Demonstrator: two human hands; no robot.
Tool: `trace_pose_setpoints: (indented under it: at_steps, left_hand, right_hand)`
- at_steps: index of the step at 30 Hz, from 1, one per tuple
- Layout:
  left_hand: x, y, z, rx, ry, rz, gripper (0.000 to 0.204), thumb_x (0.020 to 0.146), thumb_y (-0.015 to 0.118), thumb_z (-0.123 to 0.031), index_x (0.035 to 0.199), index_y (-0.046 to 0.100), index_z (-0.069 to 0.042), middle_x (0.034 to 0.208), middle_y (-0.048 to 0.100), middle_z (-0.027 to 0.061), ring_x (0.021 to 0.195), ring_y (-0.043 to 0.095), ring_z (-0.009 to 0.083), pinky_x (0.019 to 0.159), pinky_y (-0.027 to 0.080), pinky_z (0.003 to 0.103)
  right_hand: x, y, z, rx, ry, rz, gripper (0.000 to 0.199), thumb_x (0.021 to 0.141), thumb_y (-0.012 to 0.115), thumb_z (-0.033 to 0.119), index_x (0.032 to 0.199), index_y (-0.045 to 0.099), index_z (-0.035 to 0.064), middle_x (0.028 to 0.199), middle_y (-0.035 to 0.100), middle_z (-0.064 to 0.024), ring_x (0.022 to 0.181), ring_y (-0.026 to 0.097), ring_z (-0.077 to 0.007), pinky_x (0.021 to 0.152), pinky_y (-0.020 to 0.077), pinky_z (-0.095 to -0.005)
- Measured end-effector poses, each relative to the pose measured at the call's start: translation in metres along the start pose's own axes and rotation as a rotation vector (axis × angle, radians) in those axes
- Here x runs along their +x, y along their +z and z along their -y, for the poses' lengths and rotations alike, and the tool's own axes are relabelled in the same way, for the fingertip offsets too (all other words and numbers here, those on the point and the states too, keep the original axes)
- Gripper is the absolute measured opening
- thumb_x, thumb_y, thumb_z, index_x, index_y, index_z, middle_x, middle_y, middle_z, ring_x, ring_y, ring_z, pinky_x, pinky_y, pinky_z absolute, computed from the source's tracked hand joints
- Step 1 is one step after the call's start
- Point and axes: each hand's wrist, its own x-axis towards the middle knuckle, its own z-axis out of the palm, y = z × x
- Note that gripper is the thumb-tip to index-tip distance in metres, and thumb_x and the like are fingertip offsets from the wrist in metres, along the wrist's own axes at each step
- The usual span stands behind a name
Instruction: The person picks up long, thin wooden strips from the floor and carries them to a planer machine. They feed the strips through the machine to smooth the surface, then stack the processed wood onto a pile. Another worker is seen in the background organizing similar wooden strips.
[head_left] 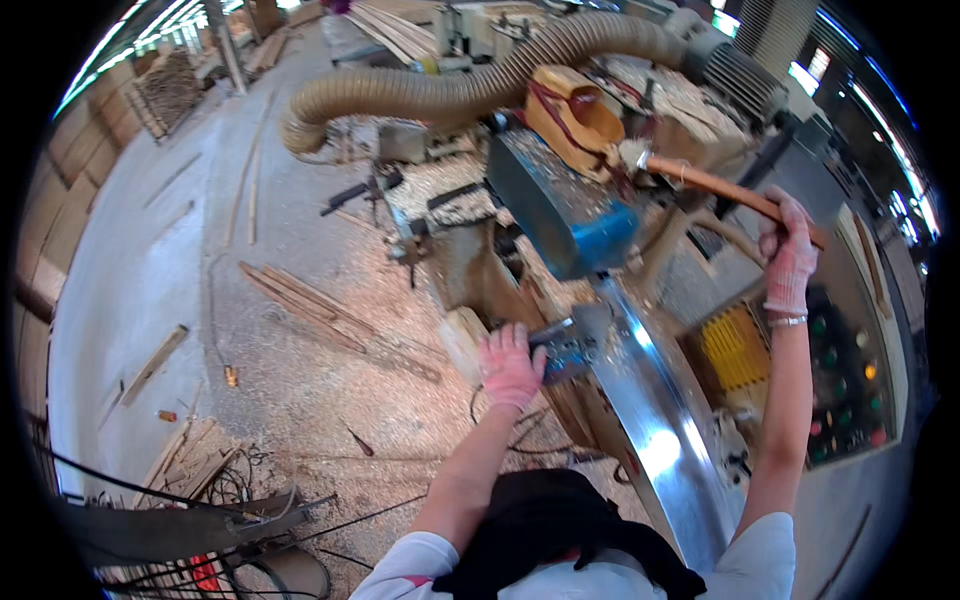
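A long-handled brush (715, 184) slants over a dusty woodworking machine, above the far right side of its shiny metal bed (665, 440). The right hand (790, 240), in a pale pink glove, wraps its fingers around the wooden handle near the outer end. The brush's pale, frayed-looking head points inward, close to a tan duct fitting (560, 110); whether they touch is hard to tell.

The left hand (512, 368), also gloved, lies with fingers slightly spread on or against a blue fitting (568, 360) at the bed's left edge. Whether it grips anything cannot be told.

The brush is probably light, with a stiff, sturdy handle and a softer head that would bend under pressure. Bare wood may turn a little slippery with dust, though the glove should help. The outer half of the handle looks the best place to hold, keeping fingers well away from the blue hood (600, 235). Wood shavings (340, 400) litter the floor at left.
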Motion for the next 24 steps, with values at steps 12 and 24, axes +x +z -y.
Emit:
trace_pose_setpoints:
  at_steps: [12,24]
  left_hand:
    - [0.003,0.013,-0.008,-0.004,0.099,-0.032,0.057,0.081,0.051,-0.045,0.124,0.049,-0.007,0.122,0.051,0.0106,0.114,0.044,0.0278,0.105,0.022,0.046]
    - [0.002,0.008,-0.014,-0.024,0.108,-0.065,0.055,0.078,0.056,-0.043,0.119,0.051,-0.006,0.114,0.053,0.0098,0.111,0.045,0.027,0.105,0.022,0.048]
  right_hand:
    - [-0.147,-0.118,-0.05,-0.357,0.607,0.227,0.017,0.083,0.059,0.019,0.096,0.065,0.0082,0.073,0.058,0.0013,0.056,0.05,-0.0067,0.048,0.0402,-0.0209]
    - [-0.195,-0.269,0.043,-0.518,0.363,-0.12,0.023,0.077,0.061,0.023,0.091,0.061,0.0046,0.065,0.057,-0.0025,0.042,0.045,-0.0082,0.037,0.034,-0.0208]
